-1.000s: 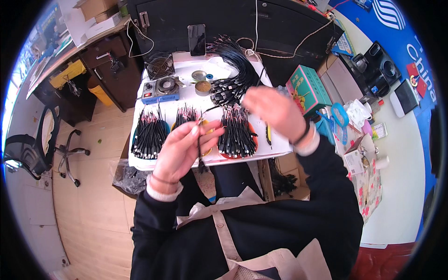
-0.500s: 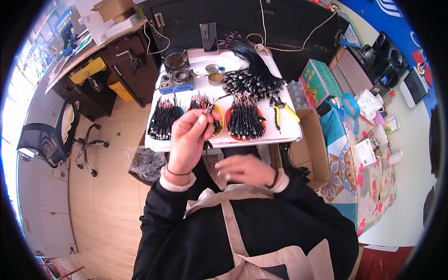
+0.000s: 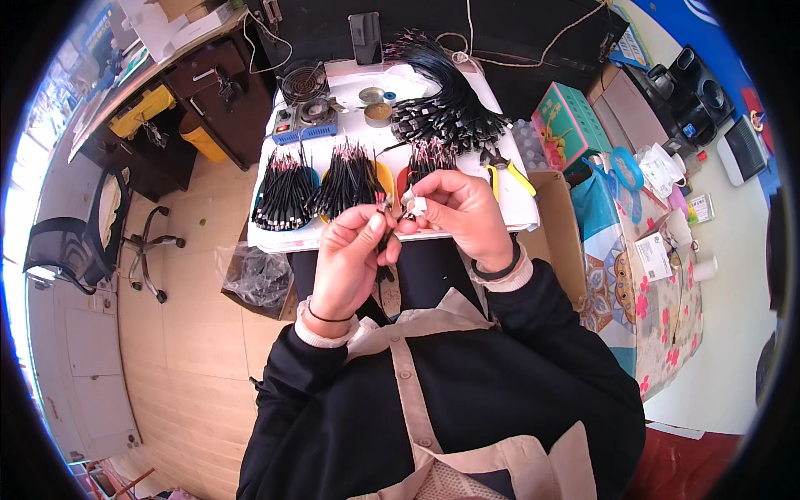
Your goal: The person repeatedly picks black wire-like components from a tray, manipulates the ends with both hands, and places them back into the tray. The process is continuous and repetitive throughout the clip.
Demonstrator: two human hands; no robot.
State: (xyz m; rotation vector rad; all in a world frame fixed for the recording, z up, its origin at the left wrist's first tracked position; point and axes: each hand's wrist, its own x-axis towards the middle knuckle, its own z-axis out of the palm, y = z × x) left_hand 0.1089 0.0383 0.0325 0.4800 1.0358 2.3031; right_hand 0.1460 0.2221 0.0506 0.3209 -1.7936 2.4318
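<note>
My left hand (image 3: 348, 260) pinches a thin black cable (image 3: 385, 242) with red wire ends above the table's front edge. Just beside it, my right hand (image 3: 471, 218) is closed, its fingertips almost meeting the left ones. A small white patch shows at those fingertips; what they hold is too small to make out. Beyond the hands lie bundles of short black cables: one at the left (image 3: 286, 196), another in the middle (image 3: 350, 182) on a yellow tray (image 3: 384, 177), and a third (image 3: 432, 156) on a red tray, partly hidden by my right hand.
Behind the bundles stand a small blue stove (image 3: 305, 132), a round tin (image 3: 378, 114) and a large cable heap (image 3: 450, 117). Yellow-handled pliers (image 3: 508, 173) lie at the table's right. Cardboard boxes flank the table; an office chair (image 3: 146, 242) stands left.
My right hand has risen from near my lap to meet the left at the fingertips, its fingers now closed. My left hand has come slightly lower, still pinching the cable. The view has shifted slightly.
</note>
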